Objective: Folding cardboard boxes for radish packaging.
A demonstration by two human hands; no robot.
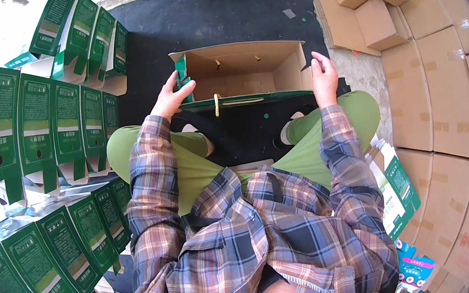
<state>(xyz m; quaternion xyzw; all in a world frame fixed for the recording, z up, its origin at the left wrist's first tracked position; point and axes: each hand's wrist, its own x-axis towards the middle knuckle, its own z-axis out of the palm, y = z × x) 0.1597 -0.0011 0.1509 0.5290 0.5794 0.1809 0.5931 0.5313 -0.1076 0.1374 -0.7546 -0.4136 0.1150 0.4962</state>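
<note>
You have an open box [244, 67] in front of your knees, brown card inside, green outside, with a yellow cord handle on its near wall. To the left of that box, flat green cartons [34, 126] lie in overlapping rows (each with a pale band). Right of it, plain brown cartons [436, 88] are stacked; beyond its far right corner, smaller brown boxes [373, 1] sit open. Near your right knee lies a white-and-green carton [396, 189].

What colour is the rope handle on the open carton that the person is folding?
The rope handle is yellow, against the carton's green front edge. The head view shows it.
</note>
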